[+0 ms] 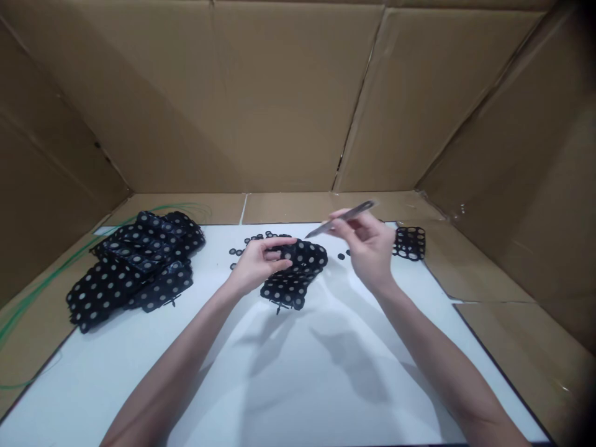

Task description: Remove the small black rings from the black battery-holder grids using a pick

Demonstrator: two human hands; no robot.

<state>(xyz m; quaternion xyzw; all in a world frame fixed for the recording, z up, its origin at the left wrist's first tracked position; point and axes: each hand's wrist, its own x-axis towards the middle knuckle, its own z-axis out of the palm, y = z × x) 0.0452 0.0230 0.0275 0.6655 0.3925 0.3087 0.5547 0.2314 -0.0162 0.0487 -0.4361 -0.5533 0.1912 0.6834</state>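
My left hand [257,264] holds the upper left edge of a black sheet with rows of pale round dots [295,276], fingers over it and thumb in front. The sheet is bent, and its lower end hangs near the white board. A pair of slim grey tweezers [339,219] is pinched in my right hand [372,248]. Its pointed tip is just above the sheet's top edge, close to my left fingertips; I cannot tell whether they touch. Several small black discs [254,239] lie behind my left hand, and a loose one [341,256] sits beside my right hand.
A pile of similar black dotted sheets [135,267] lies at the left on the white board [298,385]. By my right wrist is a black lattice with round holes [410,243]. Green strands [44,288] run along the left edge. Cardboard walls [298,99] surround the work area.
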